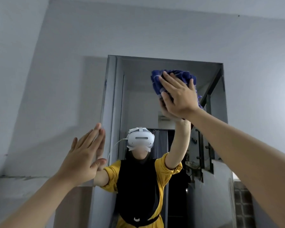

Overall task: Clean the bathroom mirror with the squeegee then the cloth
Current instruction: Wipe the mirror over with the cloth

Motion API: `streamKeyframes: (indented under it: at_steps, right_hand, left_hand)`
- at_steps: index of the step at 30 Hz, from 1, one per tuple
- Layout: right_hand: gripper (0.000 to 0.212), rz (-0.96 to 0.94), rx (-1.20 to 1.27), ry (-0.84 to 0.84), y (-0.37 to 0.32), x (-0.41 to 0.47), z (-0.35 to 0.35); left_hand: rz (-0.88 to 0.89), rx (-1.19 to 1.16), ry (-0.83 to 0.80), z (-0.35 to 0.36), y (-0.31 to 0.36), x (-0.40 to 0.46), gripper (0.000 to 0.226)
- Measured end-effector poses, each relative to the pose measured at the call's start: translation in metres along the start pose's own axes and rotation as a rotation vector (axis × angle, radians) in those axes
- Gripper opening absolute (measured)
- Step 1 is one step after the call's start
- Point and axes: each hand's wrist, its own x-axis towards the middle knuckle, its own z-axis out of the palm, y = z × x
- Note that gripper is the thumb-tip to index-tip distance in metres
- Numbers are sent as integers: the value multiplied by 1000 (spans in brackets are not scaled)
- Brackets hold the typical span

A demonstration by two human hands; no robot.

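The bathroom mirror [135, 99] hangs on the grey wall straight ahead, frameless, its top edge well above my head. My right hand [178, 94] presses a bunched blue cloth [184, 76] flat against the glass near the mirror's upper right. Fingers are spread over the cloth. My left hand [84, 155] lies flat with fingers together on the wall beside the mirror's left edge and holds nothing. The squeegee is not in view.
The mirror reflects a person in a yellow and black garment with a white headset [141, 139], a dark doorway and a railing behind. The grey wall [56, 79] surrounds the mirror. A ledge [23, 178] runs along the lower left.
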Motion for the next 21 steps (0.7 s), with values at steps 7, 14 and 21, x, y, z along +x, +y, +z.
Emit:
streamKeyframes:
  at_steps: [7, 14, 21]
  right_hand:
    - [51, 294, 17, 71, 64, -7, -22]
    - [52, 658, 33, 192, 58, -40, -19]
    - [56, 910, 76, 219, 14, -67, -2]
  left_hand:
    - [-23, 56, 6, -1, 5, -1, 100]
    - [-74, 84, -16, -8, 20, -1, 93]
    - [-101, 160, -61, -13, 25, 0, 94]
